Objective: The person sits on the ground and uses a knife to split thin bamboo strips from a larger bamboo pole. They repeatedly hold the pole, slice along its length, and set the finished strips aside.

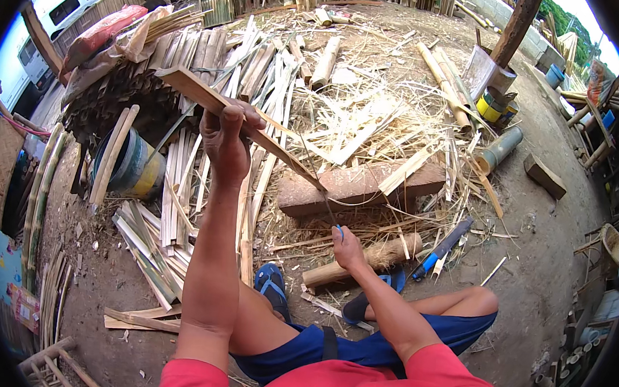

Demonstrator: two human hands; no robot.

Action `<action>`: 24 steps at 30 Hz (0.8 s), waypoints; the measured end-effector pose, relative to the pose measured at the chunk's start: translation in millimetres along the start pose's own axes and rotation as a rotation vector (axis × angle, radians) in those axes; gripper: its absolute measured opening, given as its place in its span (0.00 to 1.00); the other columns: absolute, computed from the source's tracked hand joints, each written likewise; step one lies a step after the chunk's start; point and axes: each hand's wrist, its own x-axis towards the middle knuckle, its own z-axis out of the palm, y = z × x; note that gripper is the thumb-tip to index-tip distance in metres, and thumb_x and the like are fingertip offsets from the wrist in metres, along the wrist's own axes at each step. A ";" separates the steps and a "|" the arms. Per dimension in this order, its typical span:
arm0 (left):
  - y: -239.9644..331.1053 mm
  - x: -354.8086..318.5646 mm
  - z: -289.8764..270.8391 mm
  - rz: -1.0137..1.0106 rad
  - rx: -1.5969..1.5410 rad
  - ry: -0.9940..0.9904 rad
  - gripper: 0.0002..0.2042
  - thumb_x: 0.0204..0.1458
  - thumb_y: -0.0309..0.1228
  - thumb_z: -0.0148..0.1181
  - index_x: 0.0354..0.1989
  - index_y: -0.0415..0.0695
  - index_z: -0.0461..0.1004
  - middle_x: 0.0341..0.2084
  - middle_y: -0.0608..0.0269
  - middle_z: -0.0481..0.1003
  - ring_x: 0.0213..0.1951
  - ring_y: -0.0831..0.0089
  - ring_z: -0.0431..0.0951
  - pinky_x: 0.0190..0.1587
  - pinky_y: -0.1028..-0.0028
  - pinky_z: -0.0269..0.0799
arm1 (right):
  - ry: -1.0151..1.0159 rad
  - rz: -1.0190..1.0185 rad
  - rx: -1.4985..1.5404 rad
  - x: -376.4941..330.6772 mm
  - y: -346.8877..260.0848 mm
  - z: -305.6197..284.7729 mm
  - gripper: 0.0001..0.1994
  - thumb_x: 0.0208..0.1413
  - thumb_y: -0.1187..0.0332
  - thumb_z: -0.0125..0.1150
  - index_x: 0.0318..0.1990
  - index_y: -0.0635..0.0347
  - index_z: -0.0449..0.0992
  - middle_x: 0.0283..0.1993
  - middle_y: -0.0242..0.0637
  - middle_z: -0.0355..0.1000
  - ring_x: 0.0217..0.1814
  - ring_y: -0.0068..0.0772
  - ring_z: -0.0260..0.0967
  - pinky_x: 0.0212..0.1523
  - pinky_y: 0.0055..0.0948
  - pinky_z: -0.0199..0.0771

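Outdoors over littered dirt, left hand [225,139] fingers clamp a long flat bamboo slat [239,119], right hand [347,246] fingers clamp a blue-handled blade [331,211]; a slip might cut.

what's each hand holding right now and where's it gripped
Left hand grips a bamboo slat near mid-length. Right hand grips a thin blade by its blue handle end.

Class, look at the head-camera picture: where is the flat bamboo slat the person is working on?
The bamboo slat is left of centre, gripped by the raised left hand; its lower end rests on the wooden block, above the right hand.
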 end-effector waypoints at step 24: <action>-65.0 -21.5 -56.9 -0.402 0.490 0.269 0.32 0.61 0.28 0.60 0.72 0.51 0.53 0.45 0.57 0.76 0.43 0.72 0.77 0.48 0.74 0.75 | -0.244 0.377 0.433 -23.6 119.5 30.6 0.27 0.67 0.40 0.44 0.35 0.58 0.67 0.17 0.30 0.61 0.14 0.24 0.61 0.14 0.29 0.63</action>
